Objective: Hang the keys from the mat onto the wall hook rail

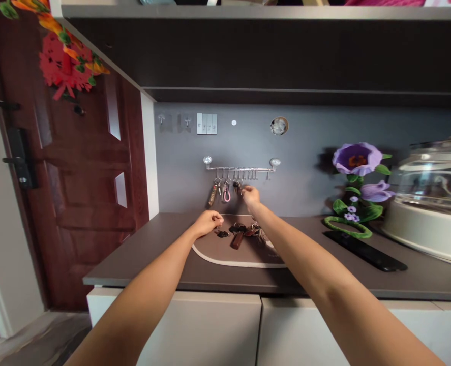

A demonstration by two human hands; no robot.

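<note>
My right hand is raised to the metal hook rail on the wall, its fingers closed at a dark bunch of keys by one hook. How firmly it grips them is hard to see. Left of it hang a brown key fob and a pink strap keyring. Lower down, my left hand hovers over the brown mat with curled fingers; whatever they hold, if anything, is hidden. Beside it lie small dark keys, and further right a brown leather key case among more keys.
A purple flower ornament, a long black object and a clear-lidded white appliance stand or lie on the right of the counter. A dark shelf overhangs it. A red-brown door is at left.
</note>
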